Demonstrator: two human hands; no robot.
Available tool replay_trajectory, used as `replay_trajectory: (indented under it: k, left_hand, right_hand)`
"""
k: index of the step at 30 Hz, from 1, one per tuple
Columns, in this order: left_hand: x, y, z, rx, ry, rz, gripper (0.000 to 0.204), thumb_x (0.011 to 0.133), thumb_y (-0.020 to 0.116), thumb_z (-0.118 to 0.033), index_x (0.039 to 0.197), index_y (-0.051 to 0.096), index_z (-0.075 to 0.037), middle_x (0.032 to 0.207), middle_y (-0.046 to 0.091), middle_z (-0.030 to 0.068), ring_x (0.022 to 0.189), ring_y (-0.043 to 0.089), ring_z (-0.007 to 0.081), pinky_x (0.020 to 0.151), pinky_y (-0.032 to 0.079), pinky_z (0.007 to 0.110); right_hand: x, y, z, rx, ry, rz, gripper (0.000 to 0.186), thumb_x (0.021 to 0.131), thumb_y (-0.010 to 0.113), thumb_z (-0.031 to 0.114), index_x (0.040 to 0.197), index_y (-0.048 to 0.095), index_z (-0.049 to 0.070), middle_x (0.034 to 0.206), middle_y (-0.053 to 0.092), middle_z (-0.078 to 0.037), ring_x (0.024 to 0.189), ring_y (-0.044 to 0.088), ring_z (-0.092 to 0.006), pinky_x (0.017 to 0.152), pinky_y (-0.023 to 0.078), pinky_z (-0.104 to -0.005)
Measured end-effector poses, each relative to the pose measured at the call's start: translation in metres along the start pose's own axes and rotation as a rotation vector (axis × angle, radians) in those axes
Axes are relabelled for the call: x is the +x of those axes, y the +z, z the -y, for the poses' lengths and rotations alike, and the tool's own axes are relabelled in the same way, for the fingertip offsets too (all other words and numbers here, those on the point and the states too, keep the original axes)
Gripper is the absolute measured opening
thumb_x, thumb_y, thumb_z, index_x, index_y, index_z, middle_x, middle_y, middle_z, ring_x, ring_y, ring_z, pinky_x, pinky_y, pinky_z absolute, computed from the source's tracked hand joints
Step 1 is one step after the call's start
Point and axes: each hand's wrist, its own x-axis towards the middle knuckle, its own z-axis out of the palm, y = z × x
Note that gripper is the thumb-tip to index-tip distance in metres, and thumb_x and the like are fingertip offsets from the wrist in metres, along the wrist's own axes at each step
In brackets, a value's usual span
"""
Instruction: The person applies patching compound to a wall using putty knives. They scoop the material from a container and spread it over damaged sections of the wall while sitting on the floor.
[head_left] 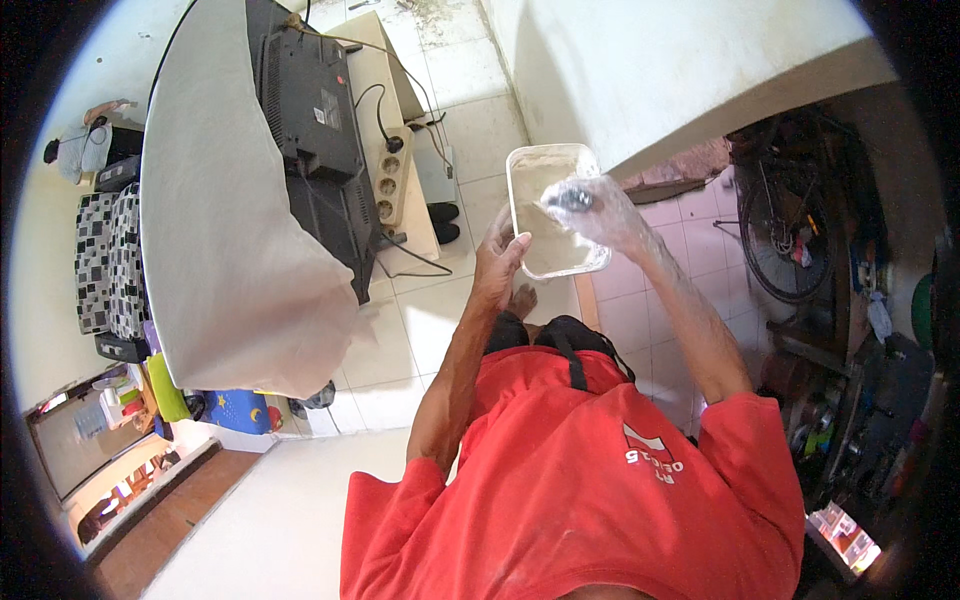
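A white rectangular plastic tub (541,250), smeared with pale paste or powder inside, is held up in front of my body. My left hand (497,262) grips its left side, thumb over the rim and fingers around the outside. Over the tub's upper right part is my right hand (612,215), coated in white up to the wrist. It is closed around a small tool (572,197) with a dark, white-smeared part. The tool's exact kind is hard to make out, and its far end blends with the tub's pale contents.
Left stands a black flat-screen television (315,120), with a pale cloth (230,230) beside it. A power strip (393,180) with trailing cables lies by it. A white wall with an arched edge (640,70) rises ahead right. A bicycle wheel (785,230) stands at right.
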Motion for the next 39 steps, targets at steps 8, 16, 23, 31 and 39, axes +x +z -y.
replay_trajectory:
  k: [8,16,23,31,39]
  left_hand:
    - [0.042,-0.011,-0.011,-0.022,0.046,-0.073,0.070,0.090,0.062,-0.005,0.151,0.028,0.000,0.135,0.054,0.0142,0.119,0.054,0.0191,0.100,0.045,0.031]
    - [0.082,-0.018,-0.032,0.019,0.063,-0.075,0.069,0.090,0.062,-0.005,0.150,0.029,0.001,0.135,0.053,0.0144,0.121,0.053,0.0198,0.103,0.043,0.032]
    - [0.104,-0.005,-0.046,0.012,0.040,-0.055,0.066,0.091,0.061,-0.005,0.150,0.032,0.001,0.136,0.053,0.0144,0.121,0.053,0.0200,0.103,0.043,0.032]
    - [0.136,-0.010,-0.044,0.002,0.066,-0.064,0.067,0.091,0.061,-0.004,0.150,0.031,0.001,0.135,0.054,0.0145,0.120,0.054,0.0189,0.102,0.043,0.031]
    - [0.165,-0.003,-0.058,-0.034,0.075,-0.068,0.066,0.090,0.059,0.000,0.150,0.031,0.003,0.136,0.053,0.0151,0.119,0.055,0.0191,0.101,0.045,0.031]
  right_hand:
    - [0.049,-0.009,-0.017,0.038,0.123,0.108,0.019,0.083,0.071,0.018,0.096,0.072,0.004,0.083,0.072,-0.012,0.073,0.067,-0.0186,0.069,0.053,-0.0340]
    - [0.106,-0.031,-0.032,-0.026,0.097,0.046,0.020,0.084,0.069,0.018,0.096,0.071,0.003,0.081,0.071,-0.012,0.069,0.066,-0.0194,0.065,0.053,-0.0342]
    - [0.136,-0.037,-0.050,-0.182,-0.354,-0.190,0.022,0.083,0.067,0.013,0.104,0.071,0.007,0.097,0.070,-0.013,0.089,0.067,-0.0296,0.078,0.053,-0.0384]
    - [0.116,-0.036,-0.079,-0.053,-0.434,0.229,0.026,0.080,0.069,0.005,0.105,0.071,0.009,0.106,0.070,-0.010,0.099,0.065,-0.0299,0.088,0.051,-0.0389]
    - [0.155,-0.052,-0.094,-0.058,-0.212,-0.031,0.026,0.080,0.068,0.014,0.104,0.071,0.007,0.099,0.071,-0.014,0.095,0.066,-0.0314,0.084,0.052,-0.0409]
